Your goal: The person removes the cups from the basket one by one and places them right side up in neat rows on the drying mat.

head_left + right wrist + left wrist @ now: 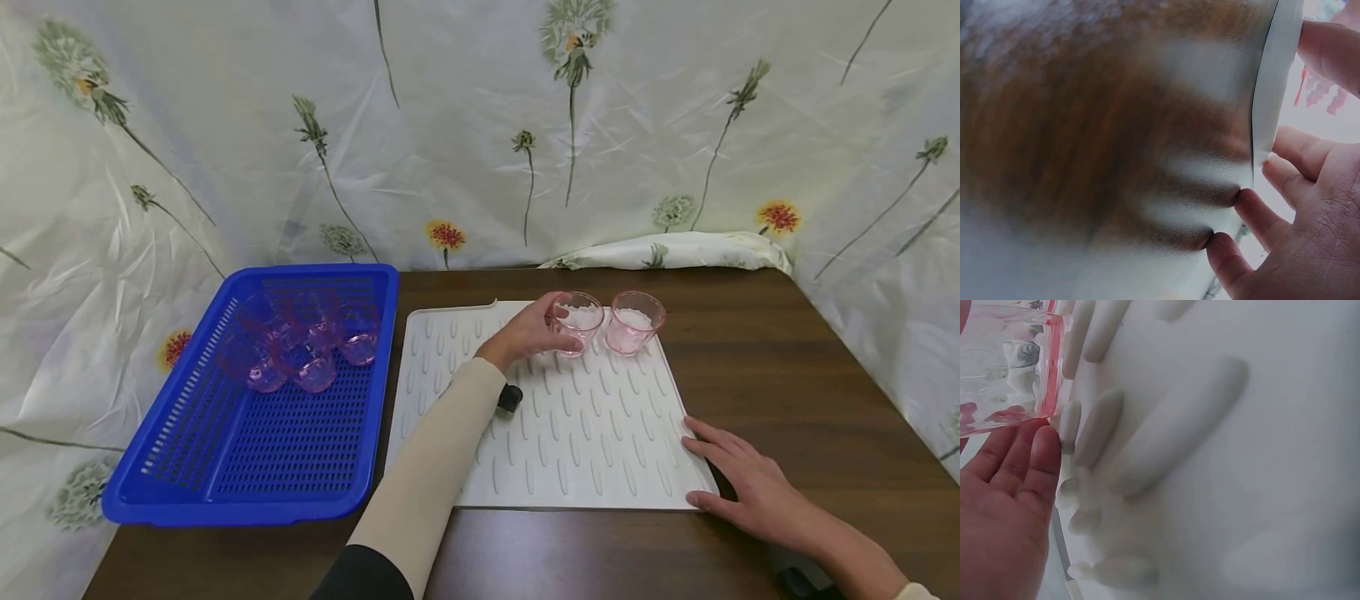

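Note:
On the far part of a white ridged drying mat (pixel 592 467), my left hand (pixel 525 335) holds a clear pink glass cup (pixel 583 317) between thumb and fingers. The left wrist view shows that cup's pink rim (pixel 1054 362) at the mat and the fingers of the left hand (pixel 1007 506) against its side. A matching pink cup (pixel 634 323) stands just to its right, near the mat's far right corner. My right hand (pixel 761 487) rests its spread fingers on the mat's near right corner; in the right wrist view some fingertips touch the dark wooden table (pixel 1085 144).
A blue perforated plastic basket (pixel 232 510) stands left of the mat, with several pink cups (pixel 300 342) grouped in its far half. Flowered sheeting (pixel 480 125) hangs behind the table and along both sides. A rolled fold of it (pixel 697 250) lies at the back edge.

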A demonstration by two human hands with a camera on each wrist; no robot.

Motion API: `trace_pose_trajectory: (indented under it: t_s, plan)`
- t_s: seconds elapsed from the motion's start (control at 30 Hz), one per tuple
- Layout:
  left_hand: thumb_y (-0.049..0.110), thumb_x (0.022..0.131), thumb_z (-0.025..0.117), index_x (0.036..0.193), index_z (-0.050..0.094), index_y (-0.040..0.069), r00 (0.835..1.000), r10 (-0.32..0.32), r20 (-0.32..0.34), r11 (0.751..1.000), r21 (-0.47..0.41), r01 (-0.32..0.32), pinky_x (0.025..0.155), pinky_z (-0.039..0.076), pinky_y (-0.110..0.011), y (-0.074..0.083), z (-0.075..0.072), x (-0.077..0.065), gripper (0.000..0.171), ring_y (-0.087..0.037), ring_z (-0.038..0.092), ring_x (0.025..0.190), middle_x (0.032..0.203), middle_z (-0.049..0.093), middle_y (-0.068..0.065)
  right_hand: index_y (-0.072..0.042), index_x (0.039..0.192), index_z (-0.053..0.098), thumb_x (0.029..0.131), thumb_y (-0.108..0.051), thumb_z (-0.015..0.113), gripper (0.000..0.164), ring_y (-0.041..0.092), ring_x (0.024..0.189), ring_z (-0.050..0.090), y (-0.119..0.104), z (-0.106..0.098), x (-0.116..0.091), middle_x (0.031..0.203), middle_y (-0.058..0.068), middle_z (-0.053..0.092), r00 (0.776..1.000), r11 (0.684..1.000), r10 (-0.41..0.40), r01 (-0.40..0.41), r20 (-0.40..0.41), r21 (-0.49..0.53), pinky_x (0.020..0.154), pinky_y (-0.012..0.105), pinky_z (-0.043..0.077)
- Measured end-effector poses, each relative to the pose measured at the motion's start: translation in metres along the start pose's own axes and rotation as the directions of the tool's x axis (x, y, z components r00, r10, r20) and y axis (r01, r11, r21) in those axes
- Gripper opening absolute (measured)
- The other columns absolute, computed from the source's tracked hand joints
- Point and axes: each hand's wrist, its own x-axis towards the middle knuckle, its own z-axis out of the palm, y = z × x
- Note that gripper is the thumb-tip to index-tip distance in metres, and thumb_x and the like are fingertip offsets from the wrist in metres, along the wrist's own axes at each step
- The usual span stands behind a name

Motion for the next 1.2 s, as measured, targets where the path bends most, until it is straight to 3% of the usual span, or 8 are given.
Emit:
trace_pose_trajectory:
  t_s: [0.5,0.7,0.83,0.9,1.0,1.07,1.13,1.2]
  plan:
    - [0.026,0.082,0.082,0.150,0.036,0.016,1.000,-0.026,-0.006,0.997,0.066,0.026,0.109,0.046,-0.039,0.002,-0.007,-0.006,0.083,-0.022,0.052,0.129,0.140,0.056,-0.007,-0.007,0.133,0.059,0.075,-0.035,0.085,0.070,0.036,0.124,0.047,-0.001,-0.001,0.003,0.153,0.010,0.043,1.000,1.000,0.013,-0.013,0.019,0.014,0.078,0.062,0.047]
    - [0.030,0.086,0.077,0.151,0.037,0.017,1.000,-0.003,0.002,1.000,0.018,0.003,0.106,0.049,-0.041,-0.001,-0.016,-0.011,0.077,-0.023,0.051,0.134,0.144,0.053,-0.009,-0.007,0.133,0.059,0.074,-0.035,0.085,0.070,0.035,0.123,0.046,-0.001,-0.001,0.004,0.152,0.011,0.044,1.000,1.000,0.004,-0.004,0.012,0.014,0.078,0.062,0.047]
    - [0.028,0.094,0.067,0.145,0.046,0.015,0.996,0.002,-0.086,1.000,0.026,0.000,0.105,0.049,-0.042,0.001,-0.022,-0.016,0.057,-0.024,0.054,0.130,0.141,0.056,-0.009,-0.007,0.132,0.059,0.074,-0.034,0.086,0.070,0.035,0.122,0.047,0.000,-0.002,0.004,0.152,0.011,0.044,1.000,1.000,0.001,-0.001,0.005,0.010,0.079,0.062,0.047]
    - [0.025,0.097,0.061,0.136,0.055,0.014,0.979,0.020,-0.202,0.999,0.053,-0.010,0.102,0.050,-0.039,0.002,-0.023,-0.017,0.041,-0.022,0.058,0.122,0.133,0.062,-0.007,-0.007,0.132,0.059,0.074,-0.034,0.086,0.070,0.036,0.122,0.047,0.000,-0.002,0.003,0.152,0.011,0.044,1.000,1.000,0.002,-0.002,0.005,0.009,0.078,0.063,0.047]
    - [0.021,0.100,0.055,0.119,0.064,0.013,0.923,0.062,-0.380,0.994,0.106,-0.024,0.094,0.052,-0.035,0.005,-0.025,-0.019,0.023,-0.019,0.062,0.106,0.116,0.069,-0.003,-0.007,0.132,0.059,0.074,-0.035,0.085,0.070,0.036,0.123,0.047,0.000,-0.002,0.003,0.152,0.012,0.044,1.000,1.000,0.009,-0.010,0.016,0.009,0.078,0.063,0.047]
    - [0.023,0.101,0.054,0.112,0.067,0.014,0.889,0.072,-0.452,0.990,0.139,-0.010,0.088,0.053,-0.033,0.007,-0.026,-0.018,0.019,-0.016,0.062,0.097,0.106,0.070,-0.001,-0.007,0.133,0.058,0.075,-0.036,0.085,0.070,0.037,0.124,0.047,-0.001,-0.002,0.002,0.152,0.013,0.043,0.999,1.000,0.019,-0.019,0.029,0.011,0.077,0.064,0.047]
    - [0.025,0.101,0.053,0.111,0.066,0.014,0.883,0.055,-0.465,0.988,0.151,0.018,0.085,0.053,-0.034,0.012,-0.027,-0.019,0.020,-0.016,0.062,0.093,0.103,0.070,0.000,-0.007,0.132,0.058,0.075,-0.036,0.085,0.070,0.037,0.124,0.047,-0.001,-0.002,0.002,0.151,0.014,0.044,0.999,1.000,0.028,-0.029,0.035,0.012,0.077,0.064,0.047]
    - [0.026,0.101,0.052,0.115,0.065,0.015,0.892,0.024,-0.451,0.984,0.168,0.059,0.085,0.053,-0.034,0.017,-0.028,-0.019,0.022,-0.016,0.061,0.093,0.105,0.069,0.000,-0.007,0.133,0.058,0.075,-0.036,0.084,0.070,0.038,0.124,0.047,-0.001,-0.002,0.001,0.151,0.014,0.044,0.999,0.999,0.035,-0.035,0.041,0.014,0.078,0.065,0.046]
